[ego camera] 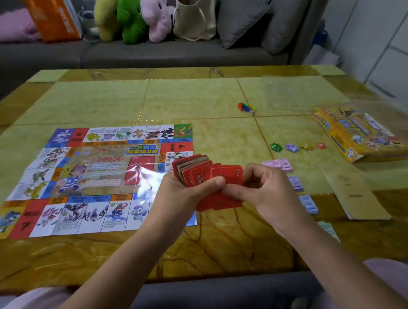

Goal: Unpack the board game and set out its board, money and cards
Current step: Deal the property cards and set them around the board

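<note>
Card step in hand: left hand (185, 189) grips the fanned red question-mark card stack (196, 169), right hand (268, 194) pinches its front cards; next move probably calls for laying them on the yellow marble counter (203, 97)

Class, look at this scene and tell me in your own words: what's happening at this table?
A person sits at a yellow-green marble table, gripping a stack of red question-mark cards in the left hand while the right hand holds the front cards. The colourful paper game board lies unfolded on the table. Small stacks of paper money, four star-shaped tokens and the yellow game box lie to the right.
</note>
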